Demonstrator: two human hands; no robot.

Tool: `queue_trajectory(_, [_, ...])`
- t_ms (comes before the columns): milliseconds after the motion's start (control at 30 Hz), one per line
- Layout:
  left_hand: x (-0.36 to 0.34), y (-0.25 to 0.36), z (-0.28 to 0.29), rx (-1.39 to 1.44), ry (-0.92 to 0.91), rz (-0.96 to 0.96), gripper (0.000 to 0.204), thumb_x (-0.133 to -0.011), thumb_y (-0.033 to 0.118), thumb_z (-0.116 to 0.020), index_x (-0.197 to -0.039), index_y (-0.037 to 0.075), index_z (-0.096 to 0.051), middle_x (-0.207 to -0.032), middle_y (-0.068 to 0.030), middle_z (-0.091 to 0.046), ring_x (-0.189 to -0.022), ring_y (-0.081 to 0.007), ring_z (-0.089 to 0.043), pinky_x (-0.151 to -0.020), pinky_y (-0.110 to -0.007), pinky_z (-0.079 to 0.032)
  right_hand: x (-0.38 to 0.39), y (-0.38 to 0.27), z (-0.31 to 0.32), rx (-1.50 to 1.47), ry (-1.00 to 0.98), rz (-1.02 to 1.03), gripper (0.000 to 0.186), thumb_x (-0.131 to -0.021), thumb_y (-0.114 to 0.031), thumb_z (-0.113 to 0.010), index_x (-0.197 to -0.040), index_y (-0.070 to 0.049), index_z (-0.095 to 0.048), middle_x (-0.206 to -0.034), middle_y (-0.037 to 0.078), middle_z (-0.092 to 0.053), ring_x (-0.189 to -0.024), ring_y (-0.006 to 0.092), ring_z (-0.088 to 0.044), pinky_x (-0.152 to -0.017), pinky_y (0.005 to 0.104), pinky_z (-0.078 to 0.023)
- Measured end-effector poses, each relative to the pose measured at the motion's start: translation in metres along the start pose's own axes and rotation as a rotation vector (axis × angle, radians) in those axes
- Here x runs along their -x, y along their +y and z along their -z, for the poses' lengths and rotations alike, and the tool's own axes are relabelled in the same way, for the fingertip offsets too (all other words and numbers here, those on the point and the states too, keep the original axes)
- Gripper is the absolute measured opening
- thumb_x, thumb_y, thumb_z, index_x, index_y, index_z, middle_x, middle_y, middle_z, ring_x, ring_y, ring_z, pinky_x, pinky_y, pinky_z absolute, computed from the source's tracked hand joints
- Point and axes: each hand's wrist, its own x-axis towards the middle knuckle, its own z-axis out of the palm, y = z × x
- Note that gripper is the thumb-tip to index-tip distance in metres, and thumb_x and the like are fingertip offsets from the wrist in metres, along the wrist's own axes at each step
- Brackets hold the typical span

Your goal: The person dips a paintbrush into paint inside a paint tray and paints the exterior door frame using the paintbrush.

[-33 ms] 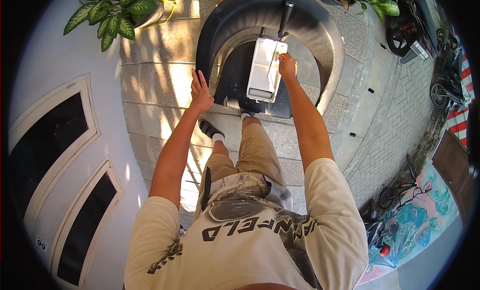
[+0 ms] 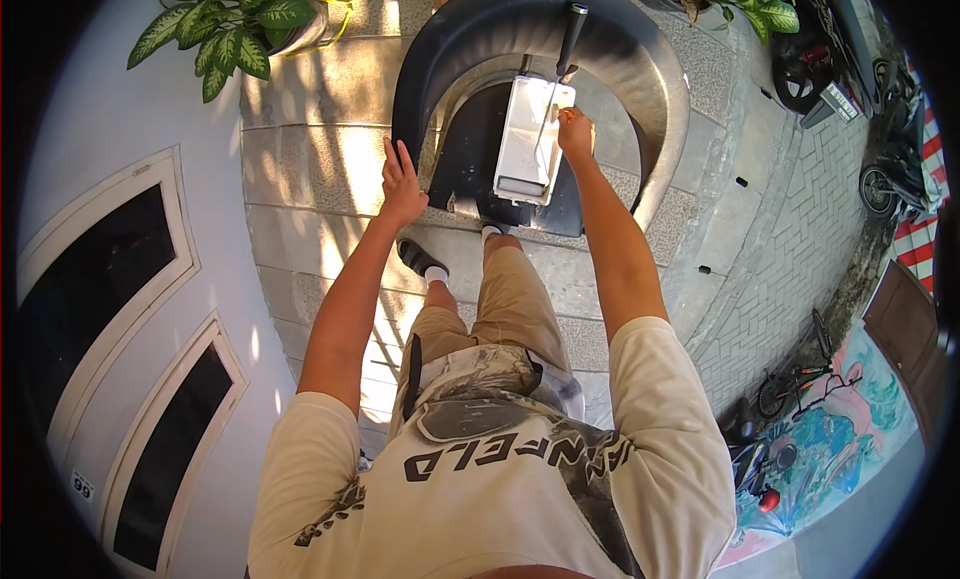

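My left hand (image 2: 403, 189) has its fingers stretched out, at the left front end of a chair's curved black padded back (image 2: 420, 74). It holds nothing. On the black seat (image 2: 465, 164) lies a white rectangular paint tray (image 2: 520, 144). A long tool with a black handle (image 2: 572, 37) and a thin metal rod leans across the tray, handle away from me. A grey bar-like piece (image 2: 521, 187) lies at the tray's near end. My right hand (image 2: 576, 134) is closed at the tray's right rim, fingertips over the inside. What it pinches is too small to make out.
Leafy potted plants (image 2: 210, 24) stand at the far left and far right. A white wall with dark windows (image 2: 110, 299) runs along the left. Motorbikes (image 2: 890, 179) and a bicycle (image 2: 800, 379) are at the right. My sandalled foot (image 2: 424, 257) stands on the paving before the chair.
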Motion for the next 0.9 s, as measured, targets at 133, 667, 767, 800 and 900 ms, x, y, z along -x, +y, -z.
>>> queue_trajectory(133, [-0.002, 0.007, 0.0, 0.01, -0.017, 0.005, 0.12, -0.076, 0.002, -0.071, -0.155, 0.004, 0.02, -0.16, -0.0255, 0.024, -0.145, -0.0521, -0.011, -0.117, -0.053, -0.025, -0.004, 0.01, 0.004, -0.041, 0.011, 0.032, 0.028, -0.092, -0.028, -0.06, -0.101, -0.006, -0.073, -0.091, 0.022, -0.071, -0.085, 0.0393, -0.07, -0.076, 0.045, -0.054])
queue_trajectory(667, [0.0, 0.003, 0.002, -0.012, -0.028, 0.01, 0.121, -0.077, 0.004, -0.071, -0.155, 0.006, 0.021, -0.161, -0.0239, 0.025, -0.145, -0.0516, -0.011, -0.116, -0.053, -0.026, 0.063, 0.033, 0.029, 0.117, -0.229, 0.445, 0.026, -0.093, -0.012, -0.062, -0.117, -0.005, -0.065, -0.116, 0.017, -0.066, -0.097, 0.0406, -0.065, -0.083, 0.0469, -0.053])
queue_trajectory(767, [-0.003, 0.007, 0.001, 0.01, -0.012, -0.011, 0.121, -0.077, 0.004, -0.071, -0.155, 0.006, 0.021, -0.161, -0.0242, 0.025, -0.145, -0.0522, -0.012, -0.116, -0.053, -0.026, 0.076, 0.043, 0.031, 0.114, -0.24, 0.529, 0.028, -0.093, -0.012, -0.061, -0.12, -0.006, -0.063, -0.12, 0.014, -0.065, -0.098, 0.039, -0.065, -0.084, 0.0465, -0.054])
queue_trajectory(800, [-0.002, 0.006, 0.001, 0.004, -0.011, -0.014, 0.121, -0.077, 0.004, -0.071, -0.155, 0.006, 0.021, -0.16, -0.0243, 0.025, -0.145, -0.0525, -0.012, -0.116, -0.054, -0.027, 0.081, 0.042, 0.031, 0.136, -0.266, 0.501, 0.027, -0.093, -0.011, -0.061, -0.12, -0.006, -0.063, -0.12, 0.013, -0.065, -0.099, 0.0381, -0.066, -0.085, 0.046, -0.054])
queue_trajectory(900, [-0.001, 0.004, 0.0, -0.004, -0.01, -0.014, 0.122, -0.077, 0.004, -0.072, -0.154, 0.006, 0.022, -0.16, -0.0246, 0.025, -0.144, -0.053, -0.013, -0.115, -0.054, -0.027, 0.09, 0.038, 0.033, 0.18, -0.315, 0.471, 0.027, -0.093, -0.012, -0.061, -0.119, -0.006, -0.063, -0.119, 0.012, -0.065, -0.1, 0.0371, -0.066, -0.084, 0.0455, -0.054])
